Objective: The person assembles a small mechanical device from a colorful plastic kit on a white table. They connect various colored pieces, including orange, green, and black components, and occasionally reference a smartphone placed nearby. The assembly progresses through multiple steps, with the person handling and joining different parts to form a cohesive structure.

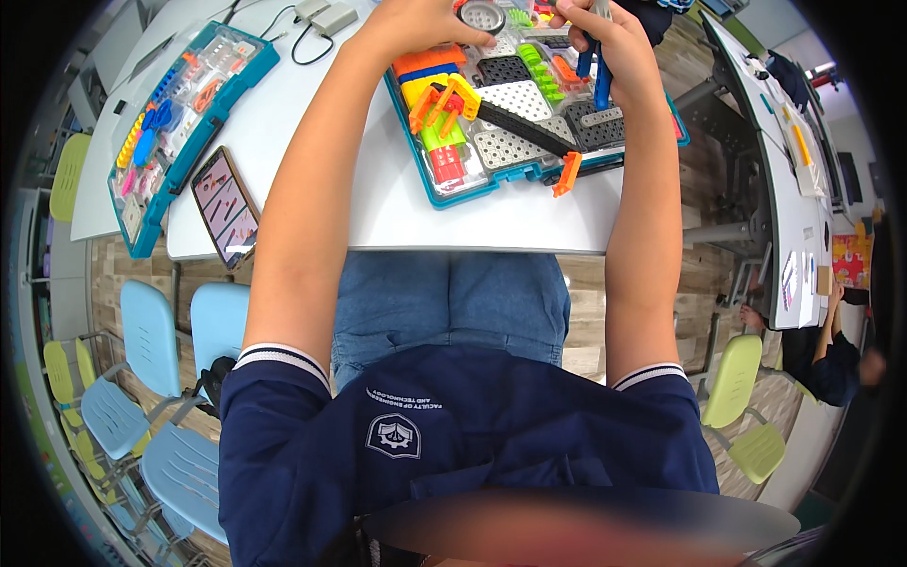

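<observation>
Blue pieces grasped in the right hand, over the right side of the parts tray. Grey-and-black wheel at the thumb of the left hand; cannot tell, with fingers partly hidden, whether pinched or merely touched. Black bar slantwise across the tray.
</observation>
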`<action>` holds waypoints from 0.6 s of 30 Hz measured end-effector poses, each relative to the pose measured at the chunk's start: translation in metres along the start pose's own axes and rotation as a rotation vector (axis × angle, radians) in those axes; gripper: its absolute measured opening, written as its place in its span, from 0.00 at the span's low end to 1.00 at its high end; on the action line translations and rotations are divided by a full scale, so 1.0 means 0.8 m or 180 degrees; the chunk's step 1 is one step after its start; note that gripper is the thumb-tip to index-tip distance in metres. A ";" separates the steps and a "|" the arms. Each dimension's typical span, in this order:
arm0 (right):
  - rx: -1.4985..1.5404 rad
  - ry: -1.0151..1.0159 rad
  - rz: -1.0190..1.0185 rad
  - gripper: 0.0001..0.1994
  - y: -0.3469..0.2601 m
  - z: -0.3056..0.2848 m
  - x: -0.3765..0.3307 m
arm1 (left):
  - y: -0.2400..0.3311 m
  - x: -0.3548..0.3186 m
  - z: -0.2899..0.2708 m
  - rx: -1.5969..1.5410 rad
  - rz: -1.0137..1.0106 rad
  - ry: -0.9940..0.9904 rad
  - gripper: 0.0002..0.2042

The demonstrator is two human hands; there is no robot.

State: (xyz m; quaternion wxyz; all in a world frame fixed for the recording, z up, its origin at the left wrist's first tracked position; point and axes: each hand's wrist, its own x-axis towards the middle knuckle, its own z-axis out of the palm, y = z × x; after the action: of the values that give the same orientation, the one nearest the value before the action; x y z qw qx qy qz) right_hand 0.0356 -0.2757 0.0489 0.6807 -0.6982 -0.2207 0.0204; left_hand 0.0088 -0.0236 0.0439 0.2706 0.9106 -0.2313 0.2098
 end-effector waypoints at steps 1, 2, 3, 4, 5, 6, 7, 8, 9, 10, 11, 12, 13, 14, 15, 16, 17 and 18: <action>-0.0018 -0.0032 -0.0008 0.06 0.000 0.001 0.000 | 0.002 0.000 0.002 -0.0265 0.0049 0.0249 0.25; -0.0036 -0.0061 -0.0013 0.06 -0.001 0.001 0.000 | 0.003 0.002 0.003 -0.0434 0.0062 0.0402 0.25; -0.0084 -0.0052 0.0004 0.06 -0.001 0.002 -0.001 | 0.005 0.003 0.004 -0.0604 0.0076 0.0554 0.26; -0.0132 -0.0042 0.0023 0.06 -0.001 0.003 -0.001 | 0.006 0.005 0.006 -0.0775 0.0089 0.0705 0.27; -0.0180 -0.0032 0.0043 0.06 -0.001 0.005 -0.002 | 0.008 0.007 0.007 -0.0759 0.0231 0.0833 0.26; -0.0174 -0.0001 0.0041 0.06 -0.001 0.006 -0.002 | 0.010 0.009 0.008 -0.0742 0.0371 0.0964 0.26; -0.0168 0.0030 0.0040 0.06 -0.001 0.007 -0.002 | 0.012 0.011 0.009 -0.0724 0.0512 0.1094 0.26; -0.0162 0.0059 0.0039 0.06 0.000 0.008 -0.003 | 0.014 0.012 0.009 -0.0652 0.0555 0.1176 0.26; -0.0203 0.0085 0.0033 0.06 0.000 0.008 -0.003 | 0.016 0.012 0.010 -0.0579 0.0598 0.1258 0.26; -0.0244 0.0110 0.0026 0.07 0.000 0.008 -0.002 | 0.019 0.012 0.011 -0.0505 0.0642 0.1340 0.26; -0.0286 0.0135 0.0019 0.07 0.000 0.008 -0.002 | 0.021 0.011 0.010 -0.0601 0.0652 0.1320 0.27; -0.0322 0.0137 0.0001 0.07 0.001 0.008 -0.002 | 0.023 0.011 0.010 -0.0697 0.0662 0.1300 0.28; -0.0359 0.0139 -0.0017 0.07 0.001 0.008 -0.001 | 0.024 0.010 0.009 -0.0792 0.0673 0.1279 0.28; -0.0395 0.0141 -0.0035 0.08 0.002 0.007 -0.001 | 0.026 0.010 0.009 -0.0759 0.0644 0.1254 0.30; -0.0384 0.0162 -0.0052 0.08 0.003 0.007 0.000 | 0.027 0.009 0.008 -0.0726 0.0615 0.1228 0.31; -0.0372 0.0183 -0.0070 0.08 0.004 0.008 0.000 | 0.028 0.009 0.008 -0.0692 0.0587 0.1202 0.32; -0.0361 0.0203 -0.0087 0.08 0.005 0.008 0.000 | 0.030 0.008 0.009 -0.0665 0.0611 0.1227 0.32; -0.0368 0.0219 -0.0096 0.07 0.006 0.007 0.000 | 0.031 0.008 0.009 -0.0637 0.0635 0.1252 0.33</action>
State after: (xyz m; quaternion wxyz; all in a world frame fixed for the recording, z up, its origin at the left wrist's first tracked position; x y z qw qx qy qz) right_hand 0.0351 -0.2700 0.0440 0.6467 -0.7332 -0.2085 -0.0266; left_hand 0.0024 -0.0482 0.0513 0.3773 0.7935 -0.2826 0.3848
